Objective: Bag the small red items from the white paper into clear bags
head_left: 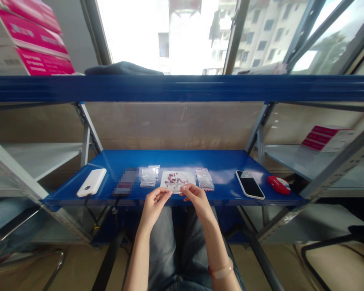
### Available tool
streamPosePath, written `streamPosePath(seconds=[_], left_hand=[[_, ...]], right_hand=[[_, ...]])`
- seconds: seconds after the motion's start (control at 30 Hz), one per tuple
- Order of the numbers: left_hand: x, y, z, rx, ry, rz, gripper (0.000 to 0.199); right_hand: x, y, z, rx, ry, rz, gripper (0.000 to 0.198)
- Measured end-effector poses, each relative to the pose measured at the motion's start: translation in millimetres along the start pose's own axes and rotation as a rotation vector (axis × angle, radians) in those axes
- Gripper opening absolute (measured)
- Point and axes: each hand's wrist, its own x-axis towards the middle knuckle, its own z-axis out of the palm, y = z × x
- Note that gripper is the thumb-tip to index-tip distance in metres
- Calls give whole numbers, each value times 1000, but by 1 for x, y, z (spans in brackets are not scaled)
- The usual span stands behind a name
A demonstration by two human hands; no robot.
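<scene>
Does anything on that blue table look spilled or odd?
One thing: a blocky, pixelated patch between the white device and the nearest clear bags hides whatever lies there. The small reddish pieces are scattered, but those visible lie on the white sheet, so they don't look spilled.

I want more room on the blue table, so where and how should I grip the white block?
Pinch the white block across its two long sides, toward the far end, probably from above with the left hand, the nearer one. It lies flat and is longer than wide, and a dark cable hangs at its near end, so that end is best left free.
</scene>
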Motion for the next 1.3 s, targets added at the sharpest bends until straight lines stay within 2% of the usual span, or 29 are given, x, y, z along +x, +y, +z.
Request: streamPosePath(seconds=[0.2,0.4,0.7,1.0,1.1,1.3], left_hand=[[-4,6,-1,62,-10,26,22],[-6,15,-3,128,40,53,23],[-6,16,-5,166,72,53,24],[-7,16,-3,200,78,53,24],[-8,17,-3,205,54,61,24],[-10,22,-4,154,-77,67,22]], right_hand=[[-2,-1,-4,-64,-69,-39,30],[-5,-9,-11,-123,-229,-83,27],[-7,-15,-19,-245,-158,-144,26],[-8,-14,-22,-253,-114,-160,27],[-10,-16,-22,-257,-120,-149,28],[-11,-20,-20,-294,-161,-144,27]])
